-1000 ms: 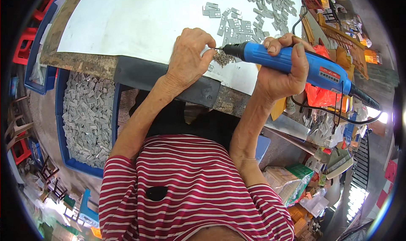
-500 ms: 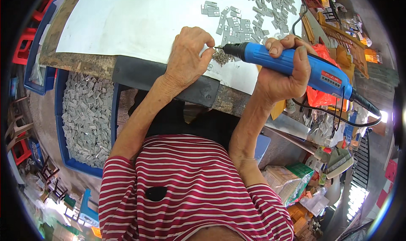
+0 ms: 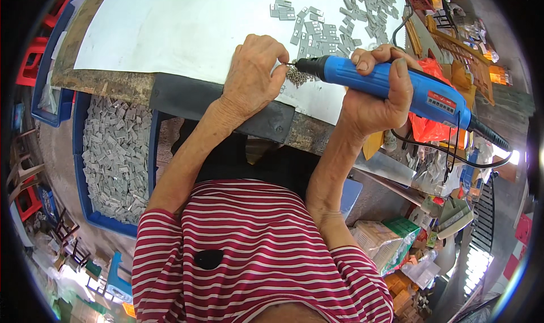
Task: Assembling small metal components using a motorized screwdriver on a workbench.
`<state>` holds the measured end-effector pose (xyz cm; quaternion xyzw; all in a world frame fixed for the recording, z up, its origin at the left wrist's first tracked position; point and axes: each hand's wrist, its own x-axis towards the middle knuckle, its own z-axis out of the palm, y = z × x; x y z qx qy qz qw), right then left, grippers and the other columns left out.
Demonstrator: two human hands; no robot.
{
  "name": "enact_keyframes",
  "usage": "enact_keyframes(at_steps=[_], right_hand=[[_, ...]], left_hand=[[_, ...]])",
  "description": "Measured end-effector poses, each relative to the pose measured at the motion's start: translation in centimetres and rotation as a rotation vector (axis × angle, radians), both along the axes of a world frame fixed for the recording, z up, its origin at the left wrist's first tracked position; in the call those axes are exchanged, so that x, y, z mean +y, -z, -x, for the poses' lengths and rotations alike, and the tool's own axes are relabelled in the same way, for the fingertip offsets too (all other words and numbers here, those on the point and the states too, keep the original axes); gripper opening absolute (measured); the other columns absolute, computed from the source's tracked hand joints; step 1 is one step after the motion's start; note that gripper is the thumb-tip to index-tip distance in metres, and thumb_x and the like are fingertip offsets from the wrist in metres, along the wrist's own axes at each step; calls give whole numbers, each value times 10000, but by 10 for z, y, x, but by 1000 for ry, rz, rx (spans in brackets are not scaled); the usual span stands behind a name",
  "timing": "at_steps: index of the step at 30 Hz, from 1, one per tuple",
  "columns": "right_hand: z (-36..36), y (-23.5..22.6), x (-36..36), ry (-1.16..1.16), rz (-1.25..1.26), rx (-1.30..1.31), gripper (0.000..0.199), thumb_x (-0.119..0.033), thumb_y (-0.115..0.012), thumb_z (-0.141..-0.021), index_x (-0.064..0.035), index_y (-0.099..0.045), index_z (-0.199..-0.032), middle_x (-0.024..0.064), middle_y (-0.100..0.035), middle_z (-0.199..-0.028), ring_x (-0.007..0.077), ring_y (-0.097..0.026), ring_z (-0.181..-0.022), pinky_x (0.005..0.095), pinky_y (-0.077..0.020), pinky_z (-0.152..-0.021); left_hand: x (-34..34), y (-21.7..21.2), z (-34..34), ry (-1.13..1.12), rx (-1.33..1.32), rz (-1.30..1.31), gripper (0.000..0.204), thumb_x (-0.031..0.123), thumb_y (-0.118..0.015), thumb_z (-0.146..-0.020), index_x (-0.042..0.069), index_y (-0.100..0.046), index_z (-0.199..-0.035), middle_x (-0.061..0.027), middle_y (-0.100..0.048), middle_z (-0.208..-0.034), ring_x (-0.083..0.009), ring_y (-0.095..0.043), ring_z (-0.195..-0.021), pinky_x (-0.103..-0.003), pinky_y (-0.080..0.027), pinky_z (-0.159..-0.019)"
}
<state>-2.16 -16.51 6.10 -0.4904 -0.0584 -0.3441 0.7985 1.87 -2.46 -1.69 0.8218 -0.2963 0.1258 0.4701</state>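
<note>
My right hand grips a blue corded power tool with a black nose, its tip pointing left at my left hand. My left hand pinches a small grey part between its fingertips, right at the tool's tip; the part is mostly hidden by my fingers. A small heap of dark shavings lies on the white sheet under the tip. Both hands hover near the workbench's front edge.
Several small grey parts are scattered over the sheet's far right. A blue crate full of the same grey parts stands at my lower left. Red and orange clutter, a bag and the tool's black cable crowd the right side.
Both hands and the tool have stayed at the same spot, with only a slight shift of the fingers at the tool's tip.
</note>
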Motion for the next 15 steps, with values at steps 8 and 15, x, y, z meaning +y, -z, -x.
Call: enact_keyframes(at_steps=[8, 15], right_hand=[[-4, 0, 1, 64, -83, -36, 188, -57, -569, -738, 32, -525, -898, 162, -564, -701, 215, -525, -504, 349, -443, -525], [-1, -2, -2, 11, -159, -49, 194, -51, -564, -740, 24, -528, -915, 161, -570, -710, 215, -526, -510, 357, -439, -538]], left_hand=[[1, -3, 1, 6, 57, -50, 123, 42, -596, -694, 33, -537, -801, -89, -530, -796, -253, -481, -829, -353, -378, -753], [0, -1, 2, -6, 42, -36, 139, 57, -600, -696, 31, -549, -823, -89, -545, -822, -259, -487, -850, -355, -380, -772]])
